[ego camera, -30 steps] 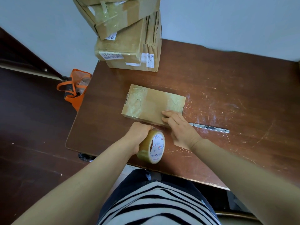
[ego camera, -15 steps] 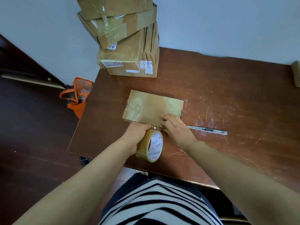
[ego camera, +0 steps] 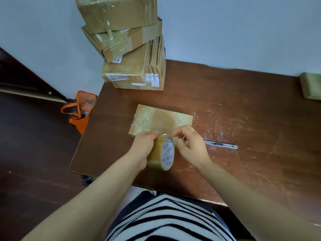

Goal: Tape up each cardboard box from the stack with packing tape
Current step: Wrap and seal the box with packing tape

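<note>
While the stack of boxes (ego camera: pixel 132 66) is sitting at eleven o'clock on the table (ego camera: pixel 243 110), the left hand (ego camera: pixel 144 145) is gripping the tape roll (ego camera: pixel 161 153) at six o'clock of the flat box (ego camera: pixel 161 117); the right hand (ego camera: pixel 189 145), at the roll's three o'clock, is pinching its loose end, with a cutter (ego camera: pixel 220 144) lying at three o'clock beyond

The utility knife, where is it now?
Head view: the utility knife lies flat on the table, just right of the right hand, near the flat box.
</note>
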Demonstrator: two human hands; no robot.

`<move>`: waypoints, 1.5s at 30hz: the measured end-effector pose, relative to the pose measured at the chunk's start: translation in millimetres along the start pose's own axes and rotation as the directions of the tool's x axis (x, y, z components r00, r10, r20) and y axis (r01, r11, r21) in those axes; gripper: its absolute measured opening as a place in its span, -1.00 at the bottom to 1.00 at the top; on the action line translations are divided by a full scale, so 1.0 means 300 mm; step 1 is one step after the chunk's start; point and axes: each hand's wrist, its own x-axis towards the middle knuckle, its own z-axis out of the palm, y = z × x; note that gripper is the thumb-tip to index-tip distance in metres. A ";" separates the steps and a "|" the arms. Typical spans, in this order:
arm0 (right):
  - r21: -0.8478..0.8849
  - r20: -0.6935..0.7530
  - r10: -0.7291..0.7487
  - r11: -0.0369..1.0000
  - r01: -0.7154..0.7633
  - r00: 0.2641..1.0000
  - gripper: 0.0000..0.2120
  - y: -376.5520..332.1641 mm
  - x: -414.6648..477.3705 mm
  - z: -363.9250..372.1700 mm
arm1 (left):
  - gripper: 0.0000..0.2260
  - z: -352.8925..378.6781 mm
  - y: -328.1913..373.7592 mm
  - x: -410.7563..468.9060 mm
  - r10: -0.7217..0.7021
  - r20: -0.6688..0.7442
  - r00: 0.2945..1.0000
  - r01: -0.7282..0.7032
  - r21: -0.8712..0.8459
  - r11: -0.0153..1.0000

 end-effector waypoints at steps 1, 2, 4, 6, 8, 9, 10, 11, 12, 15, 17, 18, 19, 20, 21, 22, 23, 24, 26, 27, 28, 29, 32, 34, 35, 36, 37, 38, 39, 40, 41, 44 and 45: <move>0.041 -0.003 0.042 0.998 -0.042 0.999 -0.79 -0.012 -0.005 0.007 | -0.84 0.003 0.005 0.000 -0.005 -0.007 1.000 0.005 -0.034 0.999; 0.045 0.008 0.065 0.997 -0.065 0.998 -0.73 -0.012 -0.007 0.013 | -0.84 0.001 0.010 0.004 -0.013 -0.020 1.000 0.012 -0.068 0.998; -0.077 0.066 0.072 0.995 -0.067 0.995 -0.60 0.015 0.004 0.022 | -0.85 -0.018 0.028 0.009 -0.034 -0.080 0.996 0.025 -0.112 0.993; -0.358 0.188 0.045 0.933 0.026 0.981 -0.43 0.064 0.024 0.035 | -0.84 -0.046 0.045 0.017 -0.037 -0.143 0.989 0.021 -0.115 0.993; -0.605 0.344 0.058 0.777 0.174 0.937 -0.38 0.114 0.040 0.042 | -0.83 -0.070 0.056 0.017 -0.034 -0.164 0.986 0.016 -0.113 0.993; -0.656 0.380 0.046 0.718 0.234 0.924 -0.42 0.136 0.047 0.036 | -0.84 -0.078 0.060 0.016 -0.034 -0.168 0.985 0.014 -0.118 0.993; -0.676 0.390 0.029 0.688 0.264 0.921 -0.43 0.156 0.055 0.022 | -0.85 -0.085 0.064 0.015 -0.033 -0.168 0.985 0.012 -0.123 0.992; -0.688 0.384 0.011 0.670 0.278 0.923 -0.40 0.175 0.065 0.001 | -0.87 -0.088 0.068 0.012 -0.030 -0.166 0.986 0.008 -0.128 0.992; -0.706 0.373 0.010 0.652 0.277 0.928 -0.34 0.193 0.080 -0.025 | -0.88 -0.090 0.070 0.009 -0.025 -0.161 0.987 0.004 -0.133 0.991; -0.753 0.326 0.084 0.625 0.205 0.942 -0.24 0.194 0.127 -0.102 | -0.86 -0.075 0.071 -0.005 -0.030 -0.121 0.992 0.008 -0.180 0.984; -0.621 0.177 -0.016 0.774 0.125 0.984 -0.42 0.144 0.133 -0.111 | -0.84 -0.054 0.071 -0.015 -0.052 -0.068 0.996 0.036 -0.226 0.973; -0.461 0.099 -0.043 0.884 0.084 0.994 -0.52 0.100 0.120 -0.109 | -0.83 -0.044 0.072 -0.015 -0.063 -0.038 0.997 0.052 -0.249 0.967; -0.243 0.092 -0.023 0.969 0.045 0.996 -0.61 0.042 0.097 -0.104 | -0.83 -0.033 0.076 -0.015 -0.082 -0.008 0.997 0.076 -0.277 0.958; -0.030 0.163 0.009 1.000 -0.004 0.987 -0.68 -0.019 0.067 -0.093 | -0.84 -0.026 0.080 -0.007 -0.105 0.017 0.994 0.106 -0.308 0.946; 0.097 0.263 0.027 0.994 -0.054 0.965 -0.74 -0.068 0.038 -0.078 | -0.84 -0.019 0.087 0.001 -0.133 0.042 0.990 0.139 -0.337 0.931; 0.100 0.342 0.018 0.993 -0.056 0.940 -0.75 -0.097 0.016 -0.061 | -0.83 -0.014 0.094 0.012 -0.156 0.061 0.986 0.167 -0.356 0.920; 0.034 0.381 0.001 0.999 -0.015 0.925 -0.75 -0.107 -0.001 -0.044 | -0.82 -0.011 0.103 0.024 -0.168 0.077 0.983 0.185 -0.371 0.910; -0.041 0.378 0.004 0.999 0.012 0.926 -0.76 -0.100 -0.009 -0.028 | -0.81 -0.011 0.112 0.039 -0.169 0.076 0.983 0.186 -0.371 0.910; -0.138 0.323 0.042 0.990 0.003 0.946 -0.68 -0.089 -0.003 -0.008 | -0.82 -0.010 0.128 0.073 -0.162 0.035 0.986 0.165 -0.321 0.933; -0.136 0.311 0.066 0.990 -0.024 0.948 -0.67 -0.088 0.000 0.000 | -0.84 -0.010 0.134 0.090 -0.159 0.007 0.987 0.156 -0.263 0.952; -0.118 0.297 0.098 0.991 -0.066 0.950 -0.68 -0.100 0.003 0.006 | -0.88 -0.011 0.137 0.103 -0.153 -0.014 0.988 0.147 -0.198 0.969; -0.101 0.272 0.125 0.990 -0.100 0.954 -0.69 -0.113 0.006 0.010 | -0.92 -0.010 0.140 0.112 -0.145 -0.020 0.989 0.141 -0.140 0.980; -0.015 0.133 0.176 0.984 -0.176 0.975 -0.68 -0.159 0.014 0.024 | -0.94 -0.001 0.161 0.154 -0.104 -0.016 0.994 0.103 -0.052 0.993; 0.038 0.069 0.228 0.972 -0.231 0.971 -0.71 -0.192 0.020 0.031 | -0.93 0.009 0.186 0.189 -0.111 0.031 0.993 0.113 -0.073 0.991; 0.055 0.053 0.261 0.963 -0.264 0.964 -0.74 -0.202 0.024 0.034 | -0.91 0.015 0.197 0.211 -0.127 0.061 0.990 0.132 -0.098 0.986; 0.068 0.043 0.292 0.953 -0.294 0.956 -0.78 -0.206 0.028 0.035 | -0.89 0.022 0.204 0.238 -0.137 0.078 0.988 0.145 -0.118 0.982; 0.089 0.029 0.313 0.945 -0.314 0.949 -0.80 -0.204 0.029 0.038 | -0.88 0.031 0.209 0.266 -0.140 0.085 0.986 0.151 -0.131 0.980; 0.113 0.012 0.330 0.938 -0.329 0.944 -0.80 -0.199 0.030 0.038 | -0.85 0.036 0.213 0.290 -0.135 0.077 0.988 0.144 -0.142 0.979; 0.139 0.003 0.344 0.930 -0.341 0.939 -0.81 -0.192 0.030 0.038 | -0.83 0.039 0.222 0.311 -0.123 0.062 0.990 0.132 -0.165 0.977; 0.170 -0.001 0.363 0.918 -0.358 0.932 -0.82 -0.190 0.028 0.039 | -0.80 0.036 0.236 0.331 -0.099 0.034 0.995 0.104 -0.189 0.976; 0.213 0.004 0.386 0.901 -0.378 0.923 -0.83 -0.190 0.022 0.041 | -0.78 0.029 0.254 0.350 -0.057 -0.007 0.998 0.055 -0.187 0.981; 0.309 -0.024 0.406 0.872 -0.380 0.913 -0.81 -0.196 -0.005 0.066 | -0.78 0.003 0.298 0.390 0.123 -0.104 0.987 -0.122 0.017 0.992; 0.301 -0.052 0.394 0.882 -0.362 0.918 -0.83 -0.194 -0.009 0.076 | -0.80 -0.002 0.297 0.403 0.172 -0.100 0.980 -0.165 0.069 0.984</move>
